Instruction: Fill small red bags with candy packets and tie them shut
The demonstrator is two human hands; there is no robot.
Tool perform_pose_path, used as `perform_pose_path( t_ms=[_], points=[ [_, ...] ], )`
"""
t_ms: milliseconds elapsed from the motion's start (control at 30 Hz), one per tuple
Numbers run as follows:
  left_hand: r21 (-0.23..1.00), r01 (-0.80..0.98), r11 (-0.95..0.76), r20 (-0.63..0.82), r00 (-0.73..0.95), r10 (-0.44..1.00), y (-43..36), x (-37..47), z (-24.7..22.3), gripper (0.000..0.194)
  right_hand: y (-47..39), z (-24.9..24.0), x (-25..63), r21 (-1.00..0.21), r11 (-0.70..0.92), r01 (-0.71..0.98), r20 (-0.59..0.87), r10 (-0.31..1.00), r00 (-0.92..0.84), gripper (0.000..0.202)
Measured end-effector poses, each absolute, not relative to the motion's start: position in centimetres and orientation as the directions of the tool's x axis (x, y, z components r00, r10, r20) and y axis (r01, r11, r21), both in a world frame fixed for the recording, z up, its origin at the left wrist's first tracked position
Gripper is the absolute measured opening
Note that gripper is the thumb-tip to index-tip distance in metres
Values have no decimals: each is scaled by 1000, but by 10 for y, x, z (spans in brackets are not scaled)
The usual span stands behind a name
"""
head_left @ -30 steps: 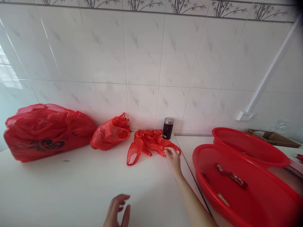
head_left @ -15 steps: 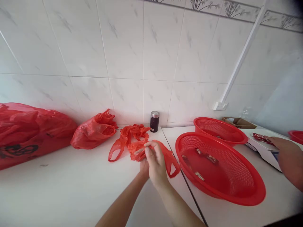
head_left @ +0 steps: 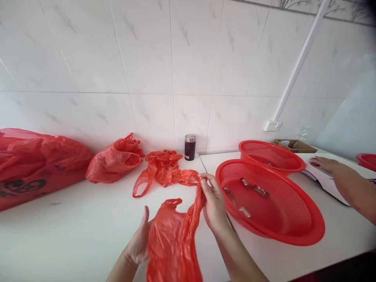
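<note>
A red plastic bag (head_left: 173,246) hangs in front of me over the white table, loosely bunched. My right hand (head_left: 214,201) pinches its handle at the upper right. My left hand (head_left: 139,239) is at the bag's left side with the thumb raised and apart; its other fingers are hidden behind the plastic. Beyond, a crumpled pile of red plastic bags (head_left: 164,170) lies on the table, its right end reaching to my right fingertips.
Two red mesh baskets (head_left: 270,219) stand to the right, the nearer holding several small wrapped packets (head_left: 261,191). A co-worker's hand (head_left: 326,163) rests over a white scale (head_left: 326,184). Filled red bags (head_left: 113,160) sit left. A dark tumbler (head_left: 190,148) stands by the wall.
One bag has come away from the pile toward me and now hangs down. My hands have moved apart, the left one lower. The co-worker's hand has shifted back over the scale.
</note>
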State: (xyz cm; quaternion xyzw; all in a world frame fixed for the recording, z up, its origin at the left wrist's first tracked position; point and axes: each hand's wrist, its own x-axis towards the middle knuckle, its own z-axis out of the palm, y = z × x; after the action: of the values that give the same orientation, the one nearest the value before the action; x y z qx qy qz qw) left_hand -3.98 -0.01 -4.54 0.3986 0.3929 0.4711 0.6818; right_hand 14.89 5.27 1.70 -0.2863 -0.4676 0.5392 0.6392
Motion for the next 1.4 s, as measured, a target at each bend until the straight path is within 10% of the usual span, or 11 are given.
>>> perform_pose_path(
  t_ms=[100,267,567,833,1067,1267,1400],
  points=[
    [865,-349,361,-220,383,897,-15,-38,-42,59,52,17,144,-873,183,-452,298,934,-197,28],
    [825,-530,198,-207,43,977,-13,-66,-33,19,41,22,175,-894,114,-434,286,890,-355,32],
    [879,-476,-6,-42,-90,995,-12,-64,-6,26,26,67,185,-783,574,239,466,796,-387,23],
    [934,-315,-167,98,-223,970,-16,-48,-6,30,-14,37,145,-803,492,336,-18,544,-839,16],
    [850,-398,-346,70,-566,821,-20,-54,-10,32,-20,10,145,-701,546,459,-254,409,-876,10],
    [944,-133,-302,98,-760,642,-24,-60,-15,40,2,5,162,-381,638,669,232,767,-599,27],
    [928,346,-137,364,-769,525,-44,-58,-16,49,6,3,163,-323,653,685,498,733,-463,27]
  ],
)
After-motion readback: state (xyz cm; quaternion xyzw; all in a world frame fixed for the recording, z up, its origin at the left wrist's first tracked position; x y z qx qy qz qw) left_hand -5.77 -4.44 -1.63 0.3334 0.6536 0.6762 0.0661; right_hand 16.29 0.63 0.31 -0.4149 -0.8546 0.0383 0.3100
